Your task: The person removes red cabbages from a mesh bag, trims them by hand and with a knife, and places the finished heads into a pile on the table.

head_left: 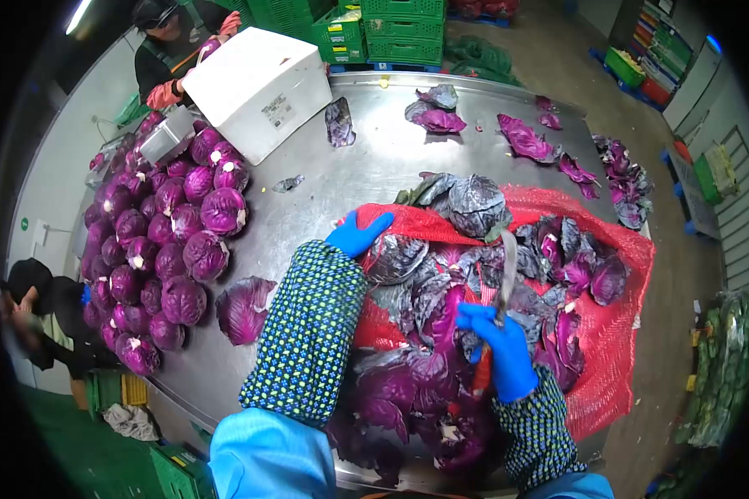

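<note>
My right hand (499, 349), in a blue glove, is closed round the red handle of a knife (508, 270), its curved blade pointing up. Near the table's middle my left hand (359, 234), also gloved in blue, lies against the edge of a red mesh bag (616, 324), thumb and fingers apart. A dark whole cabbage (476, 206) sits on the bag beyond the knife tip. Another cabbage (397, 259) is partly under the mesh beside my left hand. Loose purple leaves (389, 391) are heaped over the bag and the near table edge.
Many trimmed cabbages (171, 224) are piled on the left of the metal table (308, 195). A white foam box (262, 91) stands at the back left by a person in pink gloves. Another person is at the left edge. Green crates (404, 33) are stacked beyond.
</note>
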The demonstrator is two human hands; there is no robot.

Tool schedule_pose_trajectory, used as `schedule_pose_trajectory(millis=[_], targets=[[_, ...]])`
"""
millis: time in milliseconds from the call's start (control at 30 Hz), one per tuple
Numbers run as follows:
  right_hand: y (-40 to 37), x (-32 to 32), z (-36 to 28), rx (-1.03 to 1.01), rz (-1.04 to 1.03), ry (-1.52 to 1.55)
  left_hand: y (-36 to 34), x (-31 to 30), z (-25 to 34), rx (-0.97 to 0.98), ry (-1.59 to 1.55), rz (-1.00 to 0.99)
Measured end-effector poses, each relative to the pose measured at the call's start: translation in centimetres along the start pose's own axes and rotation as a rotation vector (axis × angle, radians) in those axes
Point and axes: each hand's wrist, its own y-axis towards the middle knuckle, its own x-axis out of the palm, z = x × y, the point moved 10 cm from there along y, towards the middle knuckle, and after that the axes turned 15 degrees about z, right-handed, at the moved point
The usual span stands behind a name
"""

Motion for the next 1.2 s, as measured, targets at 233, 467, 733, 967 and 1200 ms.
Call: schedule_pose_trajectory(millis=[233, 467, 733, 967, 1200], targets=[[9.0, 6.8, 2.6, 0.078, -0.051, 0.097, -1.1, -0.1, -3.3, 0.093, -0.321, 0.14], [-4.8, -4.9, 7.6, 0.021, 0.031, 0.209, -12.1, -5.8, 1.4, 0.301, -0.424, 0.068], [2.2, -1.4, -0.3, -0.082, 0.134, 0.165, -13.9, -9.0, 2.9, 0.22, -0.888, 0.127], [4.2, 0.4, 4.7, -0.03, -0.068, 0.119, -1.2, -10.8, -11.4, 0.193, 0.069, 0.39], [3.2, -0.8, 5.3, 0.097, -0.15, -0.067, -20.0, 2.6, 5.2, 0.621, -0.064, 0.071]])
